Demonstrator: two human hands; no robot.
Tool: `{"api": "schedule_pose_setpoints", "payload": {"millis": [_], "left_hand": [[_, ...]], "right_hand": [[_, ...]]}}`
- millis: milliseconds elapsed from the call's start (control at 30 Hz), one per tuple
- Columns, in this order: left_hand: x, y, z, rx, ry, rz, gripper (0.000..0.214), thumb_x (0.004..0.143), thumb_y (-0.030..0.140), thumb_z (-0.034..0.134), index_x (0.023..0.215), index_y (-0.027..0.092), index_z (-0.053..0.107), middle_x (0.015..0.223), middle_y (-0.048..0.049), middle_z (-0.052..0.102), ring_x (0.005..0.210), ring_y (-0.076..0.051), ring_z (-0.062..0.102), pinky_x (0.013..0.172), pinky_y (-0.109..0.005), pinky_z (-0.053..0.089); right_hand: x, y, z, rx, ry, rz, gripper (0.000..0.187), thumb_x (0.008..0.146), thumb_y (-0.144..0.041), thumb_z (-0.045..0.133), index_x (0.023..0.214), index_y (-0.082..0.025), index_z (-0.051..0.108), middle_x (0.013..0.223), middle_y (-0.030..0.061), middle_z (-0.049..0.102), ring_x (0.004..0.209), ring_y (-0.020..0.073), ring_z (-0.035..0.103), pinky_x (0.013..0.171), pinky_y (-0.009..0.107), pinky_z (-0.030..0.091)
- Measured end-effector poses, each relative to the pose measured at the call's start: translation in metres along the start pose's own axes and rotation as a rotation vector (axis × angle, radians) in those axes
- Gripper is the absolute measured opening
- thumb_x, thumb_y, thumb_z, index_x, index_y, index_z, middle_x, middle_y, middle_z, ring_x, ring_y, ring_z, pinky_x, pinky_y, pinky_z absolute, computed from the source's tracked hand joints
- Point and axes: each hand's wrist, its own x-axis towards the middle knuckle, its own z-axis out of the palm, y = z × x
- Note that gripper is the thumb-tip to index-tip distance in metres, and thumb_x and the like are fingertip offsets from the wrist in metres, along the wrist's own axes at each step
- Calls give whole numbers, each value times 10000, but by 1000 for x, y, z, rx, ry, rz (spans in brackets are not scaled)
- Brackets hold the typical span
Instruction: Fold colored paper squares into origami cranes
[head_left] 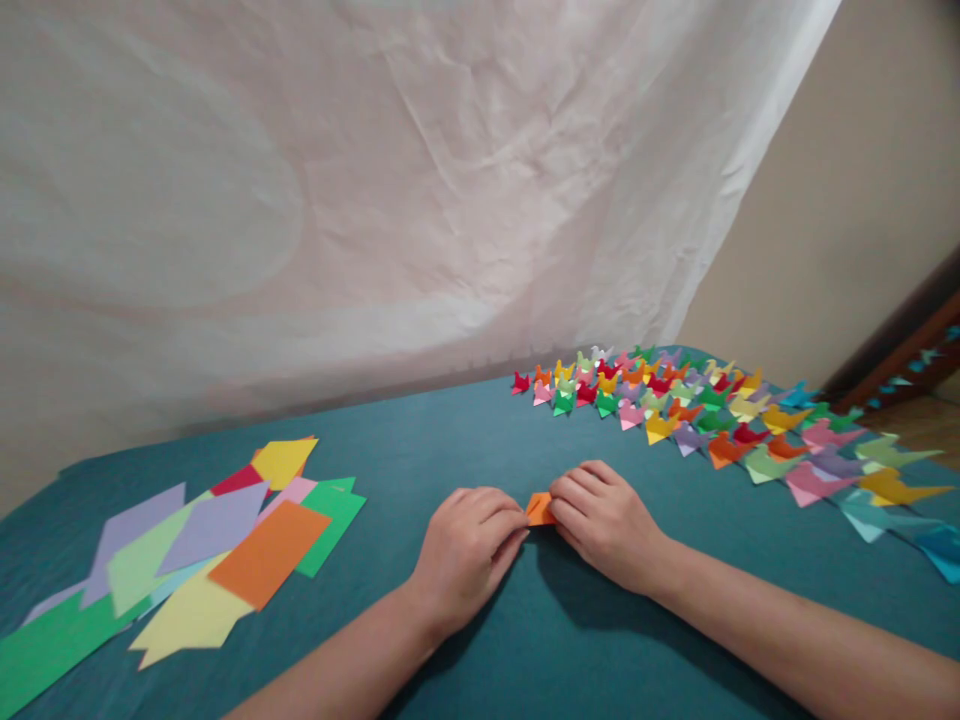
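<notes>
**Two hands pinch an orange paper at a teal table**

The left hand [469, 545] and the right hand [604, 520] meet near the middle of the table [450, 440]. Each has its fingers curled and its fingertips closed on a small orange paper [538, 508] held between them. Only a folded corner of the paper shows between the two hands; the fingers hide the rest. It sits low over the teal top, and whether it touches the top cannot be told. Both bare forearms come in from the lower edge, and the hands cast a soft shadow under them.

To the left, well apart from the hands, loose sheets [187, 560] lie flat and overlapped in a pile. An orange sheet [268, 552] lies on top at the side nearest the hands, with green, yellow, lilac, pink and red ones around and under it.

To the right and further back, folded figures [712, 410] stand in slanting rows that run toward the right edge, in red, orange, yellow, green, pink, lilac and blue. The closest of them are near the right hand but apart from it.

A creased white cloth [375, 200] hangs behind the table across most of the view, and a beige wall [825, 200] shows at the upper right
</notes>
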Motion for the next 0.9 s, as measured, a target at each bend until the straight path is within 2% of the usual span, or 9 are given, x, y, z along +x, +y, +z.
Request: {"api": "schedule_pose_setpoints", "payload": {"millis": [200, 333, 567, 733, 900], "left_hand": [[-1, -6, 6, 47, -12, 29, 168, 890, 169, 485, 907, 208, 647, 928, -16, 682, 880, -143, 609, 784, -285, 438], [-1, -8, 6, 24, -30, 22, 171, 888, 150, 485, 885, 208, 646, 920, -9, 686, 873, -141, 611, 779, -280, 436], [-1, -9, 4, -14, -106, 33, 167, 892, 135, 473, 911, 198, 627, 947, -10, 675, 906, -153, 593, 798, -285, 428], [0, -6, 2, -1, -137, 25, 182, 899, 148, 447, 954, 189, 615, 933, -36, 665, 897, -170, 591, 795, -303, 433], [0, -3, 1, -1, -170, -11, 190, 895, 162, 449, 1011, 190, 595, 947, -42, 656, 896, -179, 581, 803, -316, 432]], "right_hand": [[1, -3, 0, 21, -17, -17, 257, 917, -159, 407, 732, -175, 585, 752, 53, 577, 726, 176, 494, 750, 346, 348], [1, -3, 0, 79, -75, -49, 259, 925, -158, 393, 747, -169, 580, 759, 47, 571, 718, 167, 483, 726, 328, 351], [1, -4, -3, 149, -176, 23, 176, 884, -121, 442, 832, -166, 603, 804, 57, 592, 772, 178, 510, 706, 319, 353], [0, -6, -7, 208, -168, 60, 121, 877, -161, 479, 875, -170, 599, 830, 49, 607, 810, 178, 528, 770, 341, 346], [-2, -6, -5, 318, -178, 91, 124, 885, -184, 496, 913, -207, 615, 857, 31, 611, 820, 170, 529, 746, 328, 345]]}}
